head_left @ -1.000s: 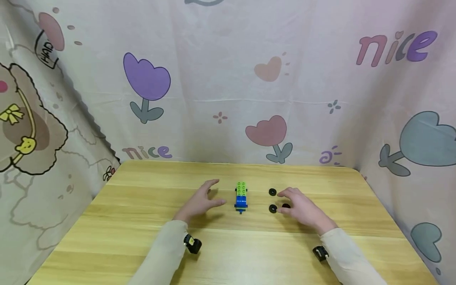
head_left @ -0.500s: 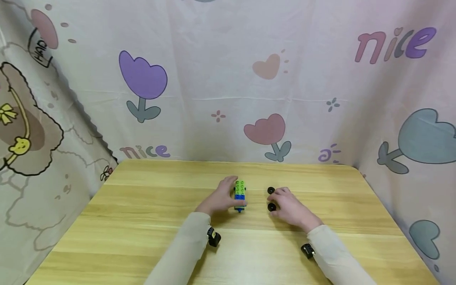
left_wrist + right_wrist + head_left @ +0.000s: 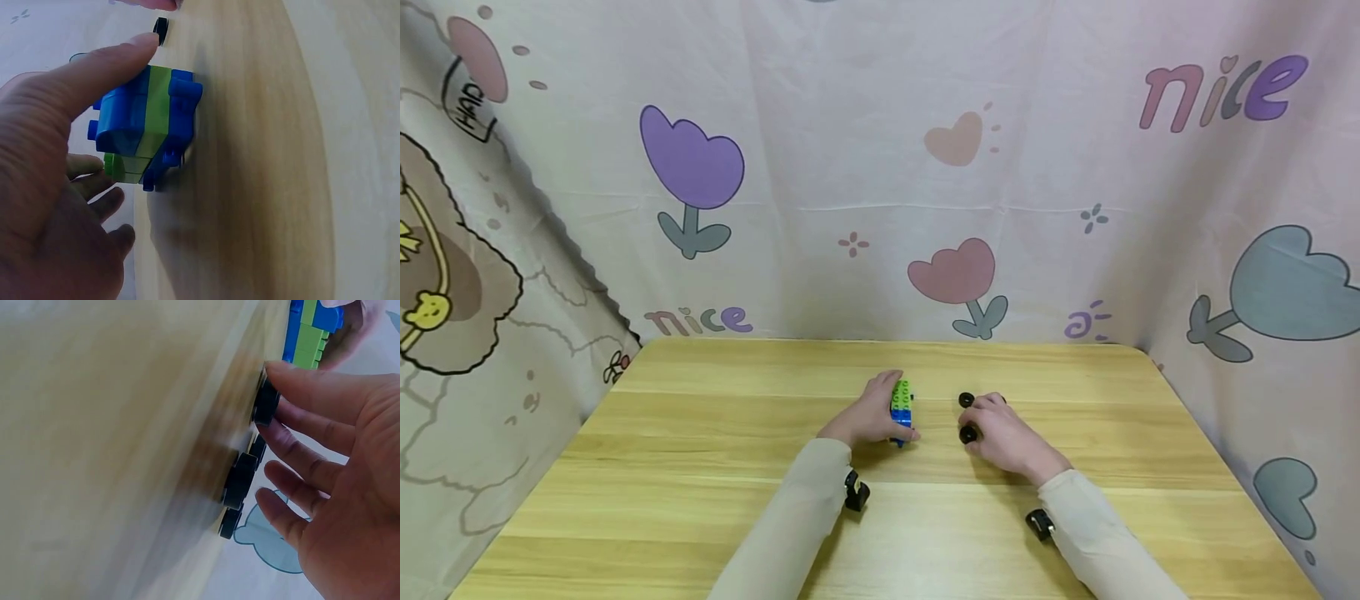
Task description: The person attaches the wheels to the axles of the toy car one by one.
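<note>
One toy brick vehicle (image 3: 901, 407), four black wheels (image 3: 240, 481)
With the left hand (image 3: 868, 418), gripping the vehicle near mid-worktop (image 3: 700, 417); rightward, past bare wood, with the right hand (image 3: 1006, 432), pinching one wheel close beside three others; behind, along the worktop's far edge, a printed curtain (image 3: 820, 167).

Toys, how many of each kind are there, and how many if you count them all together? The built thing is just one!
Black wheels: 4 (all show in the right wrist view)
Blue and green block toy: 1
Total: 5
</note>
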Demonstrator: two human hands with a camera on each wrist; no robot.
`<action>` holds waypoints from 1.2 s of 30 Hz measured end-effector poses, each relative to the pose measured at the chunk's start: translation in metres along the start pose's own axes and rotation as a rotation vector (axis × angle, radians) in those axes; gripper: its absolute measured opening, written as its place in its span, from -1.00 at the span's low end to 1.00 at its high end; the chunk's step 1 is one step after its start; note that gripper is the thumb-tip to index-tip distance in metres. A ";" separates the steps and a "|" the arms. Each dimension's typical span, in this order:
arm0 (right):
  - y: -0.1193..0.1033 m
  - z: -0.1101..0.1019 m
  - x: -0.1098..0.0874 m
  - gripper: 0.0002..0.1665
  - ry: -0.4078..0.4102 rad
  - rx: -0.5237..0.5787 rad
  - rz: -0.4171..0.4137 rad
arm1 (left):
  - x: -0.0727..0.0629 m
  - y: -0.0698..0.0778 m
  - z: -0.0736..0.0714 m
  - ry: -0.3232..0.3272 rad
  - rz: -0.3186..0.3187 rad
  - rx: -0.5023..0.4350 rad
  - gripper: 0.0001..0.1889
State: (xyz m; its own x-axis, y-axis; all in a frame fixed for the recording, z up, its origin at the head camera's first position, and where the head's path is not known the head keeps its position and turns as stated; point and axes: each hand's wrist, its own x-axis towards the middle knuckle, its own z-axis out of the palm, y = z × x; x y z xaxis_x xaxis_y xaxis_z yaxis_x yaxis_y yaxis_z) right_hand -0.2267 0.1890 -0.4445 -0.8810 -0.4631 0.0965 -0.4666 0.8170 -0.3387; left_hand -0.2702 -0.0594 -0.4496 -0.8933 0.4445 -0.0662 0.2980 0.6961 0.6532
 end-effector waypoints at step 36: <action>-0.018 -0.026 -0.004 -0.67 0.090 0.090 0.002 | -0.019 0.017 0.006 0.138 0.035 -0.504 0.05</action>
State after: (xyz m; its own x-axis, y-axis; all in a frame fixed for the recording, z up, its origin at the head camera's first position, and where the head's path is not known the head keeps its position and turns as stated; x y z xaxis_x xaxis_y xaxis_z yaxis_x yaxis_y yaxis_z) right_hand -0.2171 0.1853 -0.4146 -0.8871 -0.4256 0.1785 -0.4598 0.7819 -0.4209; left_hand -0.2458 -0.0530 -0.4420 -0.9317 0.3609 0.0403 0.1602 0.3089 0.9375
